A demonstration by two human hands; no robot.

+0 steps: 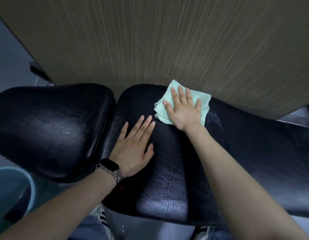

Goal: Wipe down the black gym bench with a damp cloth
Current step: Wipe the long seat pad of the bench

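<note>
The black gym bench [167,179] stretches across the view in two padded sections, a seat pad [49,125] on the left and a long pad on the right. A folded pale green cloth [161,108] lies on the long pad near its far edge. My right hand [183,110] presses flat on the cloth with fingers spread. My left hand [134,146], with a watch on its wrist, rests flat on the bare pad just left of the cloth, holding nothing. A wet streak [214,118] shows on the pad to the right of the cloth.
A wood-grain panel [167,40] stands directly behind the bench. A blue bucket [13,193] sits on the floor at the lower left. A striped shoe [100,215] shows below the bench's near edge.
</note>
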